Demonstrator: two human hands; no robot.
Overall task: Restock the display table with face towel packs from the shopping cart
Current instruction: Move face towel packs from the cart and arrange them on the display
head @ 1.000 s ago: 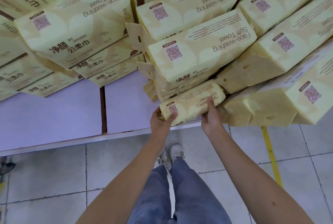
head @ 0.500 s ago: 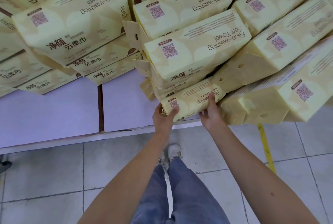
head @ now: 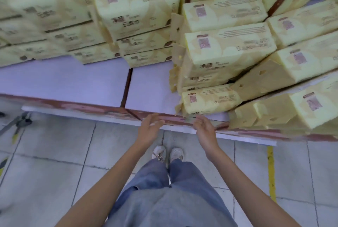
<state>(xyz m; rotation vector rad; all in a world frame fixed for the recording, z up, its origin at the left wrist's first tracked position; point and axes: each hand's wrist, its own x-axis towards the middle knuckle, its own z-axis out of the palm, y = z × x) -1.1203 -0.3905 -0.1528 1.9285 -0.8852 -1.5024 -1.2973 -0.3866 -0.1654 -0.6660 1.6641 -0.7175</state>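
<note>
Lowest pack (head: 210, 101) of near right stack: "Face-washing Soft Towel" printed upside down on top face, faint; "净颜" on near side. Upper pack (head: 228, 49) in same stack: "净颜" read on near side, "washing" partly made out on top. Left packs (head: 54, 12): print blurred, unreadable.

Floor (head: 54, 172): pale grey square tiles, dark grout. Yellow line (head: 271, 175) painted on it at right, running up to the bench (head: 64, 84). Bench top is pale lilac, with a brown seam (head: 127, 87) between panels and a worn red-brown front edge. Light is flat and even.
</note>
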